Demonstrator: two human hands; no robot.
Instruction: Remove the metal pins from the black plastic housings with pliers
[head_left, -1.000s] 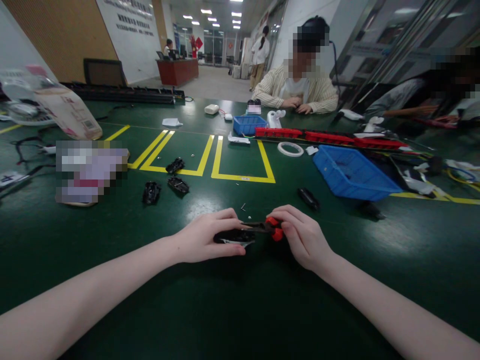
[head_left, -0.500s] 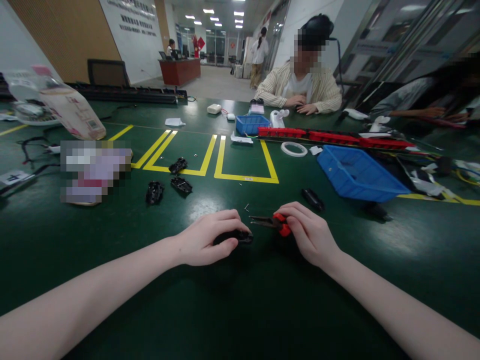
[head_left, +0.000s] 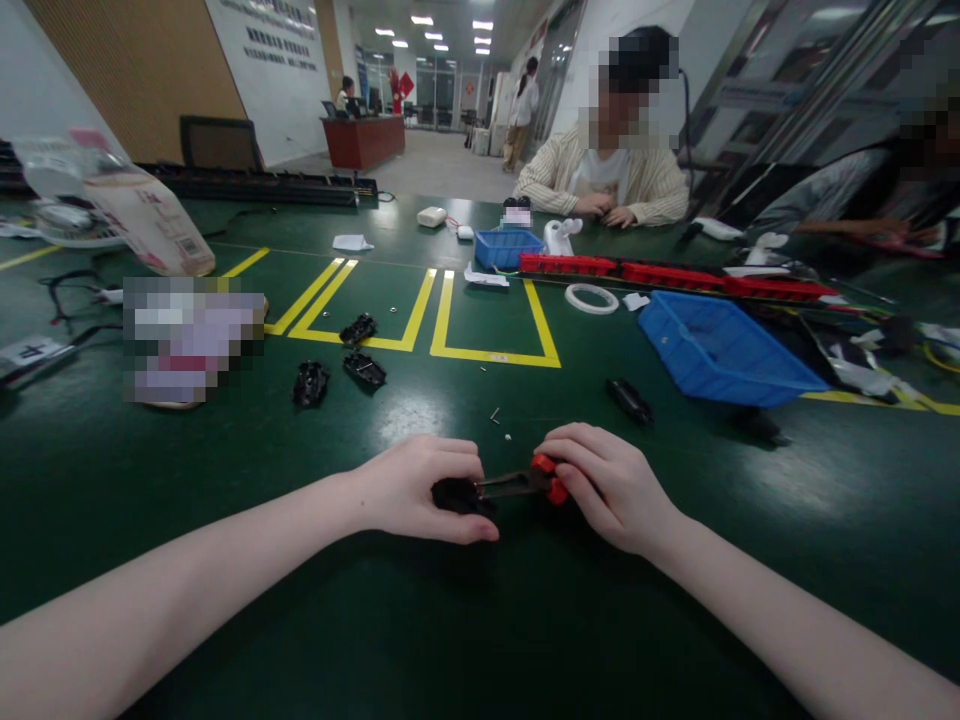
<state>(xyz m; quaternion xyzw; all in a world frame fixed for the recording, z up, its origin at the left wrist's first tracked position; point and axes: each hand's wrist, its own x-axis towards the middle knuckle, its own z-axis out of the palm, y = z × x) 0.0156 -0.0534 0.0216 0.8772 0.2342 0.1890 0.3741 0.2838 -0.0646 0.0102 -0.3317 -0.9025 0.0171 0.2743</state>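
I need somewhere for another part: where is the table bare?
The table is bare between the forearms, nearer the camera than the pliers, and inside the right yellow tape outline, short of the white slip. Crowded: between left hand and right hand, and right of the blue bin.

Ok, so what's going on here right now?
The left hand holds a black part. The right hand holds red-handled pliers, their tips at the part's edge; whether they grip anything is unclear. Three black pieces lie beyond the left hand, on the green table.
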